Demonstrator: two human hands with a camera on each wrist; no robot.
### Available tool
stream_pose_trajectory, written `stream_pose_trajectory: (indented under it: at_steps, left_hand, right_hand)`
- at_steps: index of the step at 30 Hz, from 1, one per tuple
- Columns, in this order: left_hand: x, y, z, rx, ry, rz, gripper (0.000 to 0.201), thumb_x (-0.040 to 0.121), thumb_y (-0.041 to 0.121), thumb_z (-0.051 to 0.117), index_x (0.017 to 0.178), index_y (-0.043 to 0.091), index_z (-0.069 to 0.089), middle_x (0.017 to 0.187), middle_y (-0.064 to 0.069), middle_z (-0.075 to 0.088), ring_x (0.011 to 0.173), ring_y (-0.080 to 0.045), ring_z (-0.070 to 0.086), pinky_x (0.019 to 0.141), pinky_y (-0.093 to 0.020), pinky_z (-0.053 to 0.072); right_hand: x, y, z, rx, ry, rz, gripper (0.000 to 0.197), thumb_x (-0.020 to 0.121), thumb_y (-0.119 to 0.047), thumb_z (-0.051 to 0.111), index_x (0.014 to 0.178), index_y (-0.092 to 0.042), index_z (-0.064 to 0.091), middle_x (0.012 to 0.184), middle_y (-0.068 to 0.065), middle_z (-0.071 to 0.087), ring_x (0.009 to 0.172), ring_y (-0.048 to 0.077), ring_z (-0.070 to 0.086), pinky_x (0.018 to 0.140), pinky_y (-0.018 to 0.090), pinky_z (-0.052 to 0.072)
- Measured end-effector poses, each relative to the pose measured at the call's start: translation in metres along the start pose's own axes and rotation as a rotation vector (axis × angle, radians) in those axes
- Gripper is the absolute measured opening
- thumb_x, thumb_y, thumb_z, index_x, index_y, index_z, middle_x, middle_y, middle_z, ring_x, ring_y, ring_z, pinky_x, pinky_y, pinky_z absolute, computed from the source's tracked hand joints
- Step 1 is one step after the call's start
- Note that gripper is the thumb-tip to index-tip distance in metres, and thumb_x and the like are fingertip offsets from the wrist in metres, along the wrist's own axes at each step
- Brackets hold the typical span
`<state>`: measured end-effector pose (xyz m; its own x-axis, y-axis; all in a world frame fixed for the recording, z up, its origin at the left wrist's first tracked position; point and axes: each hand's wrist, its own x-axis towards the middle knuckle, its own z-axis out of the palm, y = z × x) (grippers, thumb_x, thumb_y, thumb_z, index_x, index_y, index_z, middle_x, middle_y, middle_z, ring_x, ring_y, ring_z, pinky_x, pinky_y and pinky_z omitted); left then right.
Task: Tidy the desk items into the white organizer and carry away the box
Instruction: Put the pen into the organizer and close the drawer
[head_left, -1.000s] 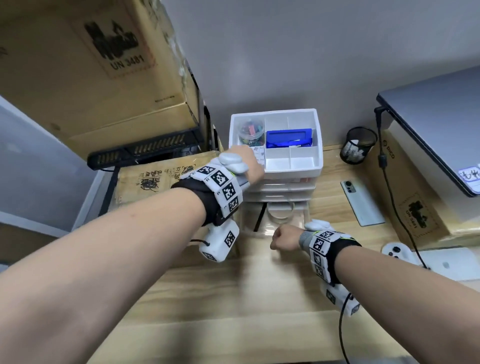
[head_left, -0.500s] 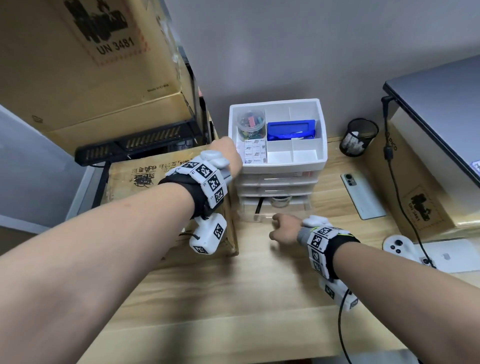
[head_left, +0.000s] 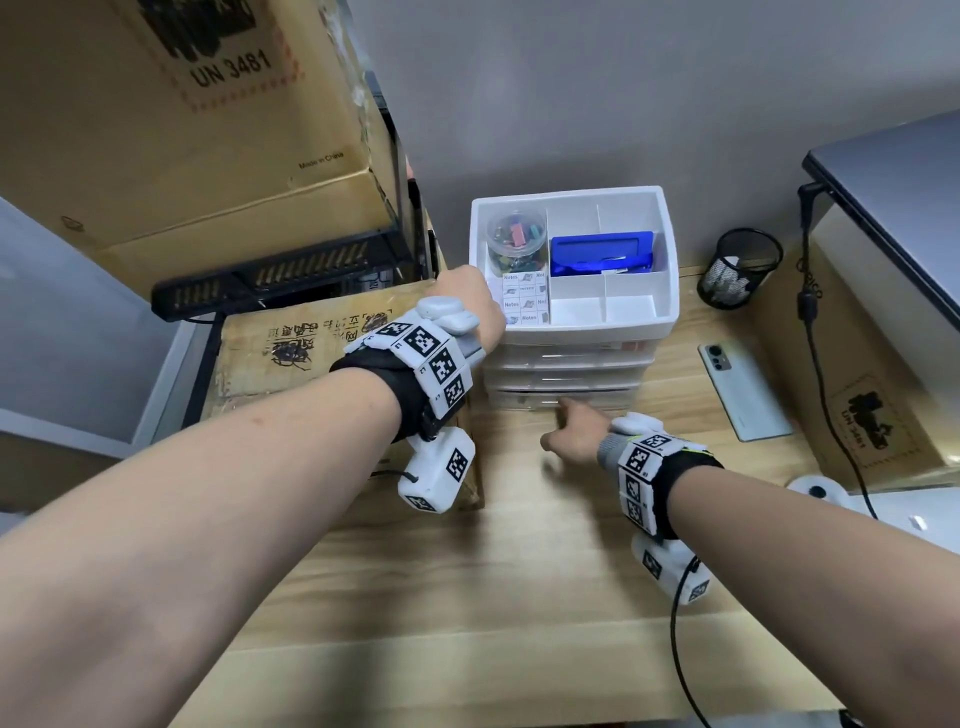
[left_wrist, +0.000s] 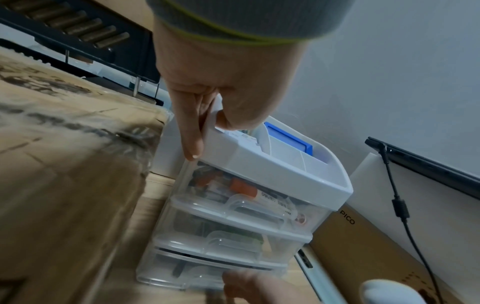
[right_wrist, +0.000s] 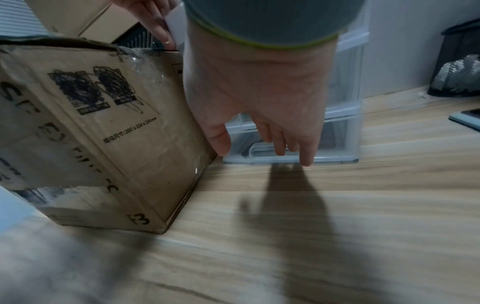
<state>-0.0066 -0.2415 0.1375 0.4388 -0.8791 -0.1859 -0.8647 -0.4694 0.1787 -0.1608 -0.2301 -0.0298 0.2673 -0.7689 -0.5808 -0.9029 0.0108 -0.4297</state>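
Note:
The white organizer (head_left: 571, 335) stands against the wall, with a compartment tray above three clear drawers. Its tray holds a jar of clips (head_left: 517, 241), a blue case (head_left: 602, 252) and note pads (head_left: 524, 299). My left hand (head_left: 467, 296) pinches the tray's left rim (left_wrist: 272, 170), thumb inside and fingers (left_wrist: 191, 142) down the outside. The straight fingers of my right hand (head_left: 569, 423) touch the front of the bottom drawer (right_wrist: 335, 139), which sits flush with the others. The worn cardboard box (head_left: 322, 353) stands directly left of the organizer.
A phone (head_left: 745, 389) lies right of the organizer, and a black mesh cup (head_left: 740, 267) stands by the wall. At the right, a laptop (head_left: 893, 208) with a cable rests on a brown carton (head_left: 857, 395). A white controller (head_left: 818, 488) is beside it. A large carton (head_left: 182, 130) and a black rack (head_left: 270, 275) are at the back left.
The bottom drawer stood pulled out a second ago; my right hand has pushed it in. That hand went from a fist to straight fingers. My left hand stayed on the rim.

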Motion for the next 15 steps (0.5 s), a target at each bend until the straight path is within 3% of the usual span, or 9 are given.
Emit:
stream_pose_trajectory:
  at_steps: [2,3,4,5,7,9,12,14,15]
  left_hand:
    - [-0.001,0.003,-0.001,-0.044,0.000,-0.018,0.025,0.091,0.014,0.055,0.068,0.015,0.047,0.092,-0.012,0.064,0.084,-0.030,0.062,0.068,-0.030,0.040]
    - [-0.001,0.004,0.000,-0.062,-0.001,-0.025,0.011,0.091,0.015,0.055,0.081,0.012,0.056,0.101,-0.014,0.066,0.093,-0.031,0.065,0.069,-0.031,0.042]
    - [-0.001,0.007,0.001,-0.057,0.003,-0.043,0.012,0.092,0.015,0.055,0.099,0.007,0.060,0.108,-0.014,0.066,0.099,-0.031,0.065,0.072,-0.033,0.043]
    - [-0.001,0.011,0.002,-0.026,0.014,-0.059,0.024,0.094,0.016,0.055,0.114,0.003,0.057,0.113,-0.014,0.065,0.103,-0.029,0.064,0.075,-0.032,0.045]
    - [-0.001,0.012,0.003,0.008,0.016,-0.080,0.033,0.095,0.018,0.055,0.123,0.001,0.050,0.117,-0.013,0.062,0.105,-0.028,0.063,0.078,-0.032,0.046]
    - [0.001,0.012,0.005,0.005,0.019,-0.070,0.033,0.093,0.016,0.056,0.122,0.001,0.051,0.117,-0.015,0.063,0.105,-0.030,0.063,0.076,-0.032,0.045]
    - [0.001,0.012,0.007,0.003,0.027,-0.076,0.033,0.092,0.012,0.058,0.122,0.000,0.050,0.119,-0.016,0.063,0.107,-0.031,0.063,0.071,-0.031,0.040]
    - [0.001,0.013,0.007,0.016,0.028,-0.078,0.036,0.093,0.011,0.058,0.125,-0.001,0.047,0.120,-0.016,0.062,0.108,-0.030,0.063,0.070,-0.031,0.039]
    - [0.001,0.013,0.007,0.028,0.024,-0.073,0.038,0.093,0.011,0.057,0.126,-0.002,0.045,0.121,-0.016,0.062,0.109,-0.030,0.063,0.070,-0.031,0.039]
  right_hand:
    - [0.000,0.003,-0.005,0.178,-0.012,0.101,0.041,0.077,-0.031,0.068,0.110,-0.014,0.051,0.104,0.007,0.061,0.095,0.026,0.058,0.077,0.027,0.044]
    - [0.001,0.004,-0.008,0.332,-0.026,0.167,0.041,0.079,-0.028,0.068,0.113,-0.015,0.049,0.104,0.008,0.058,0.094,0.026,0.056,0.076,0.027,0.043]
    - [0.001,0.005,-0.010,0.533,-0.058,0.238,0.041,0.078,-0.022,0.068,0.113,-0.016,0.047,0.099,0.009,0.055,0.086,0.026,0.055,0.071,0.027,0.044]
    - [0.002,0.006,-0.011,0.730,-0.086,0.287,0.037,0.075,-0.014,0.066,0.109,-0.013,0.051,0.089,0.009,0.051,0.073,0.025,0.051,0.062,0.028,0.045]
    - [0.001,0.005,-0.015,0.993,-0.057,0.336,0.017,0.068,0.002,0.053,0.081,-0.009,0.052,0.069,0.007,0.040,0.057,0.021,0.041,0.048,0.025,0.045]
    - [0.005,0.004,-0.015,1.080,-0.036,0.364,0.024,0.067,0.010,0.044,0.063,-0.013,0.043,0.062,0.004,0.034,0.060,0.023,0.041,0.056,0.030,0.052]
    - [0.005,0.002,-0.018,1.165,-0.074,0.371,0.028,0.072,0.014,0.040,0.061,-0.012,0.042,0.069,0.007,0.037,0.070,0.022,0.044,0.083,0.039,0.054]
    - [0.008,0.004,-0.018,1.197,-0.099,0.379,0.028,0.073,0.015,0.038,0.061,-0.011,0.042,0.072,0.007,0.038,0.071,0.022,0.044,0.088,0.041,0.055]
    - [0.010,0.005,-0.016,1.193,-0.106,0.385,0.029,0.072,0.015,0.038,0.061,-0.011,0.042,0.072,0.007,0.037,0.071,0.022,0.044,0.084,0.041,0.055]
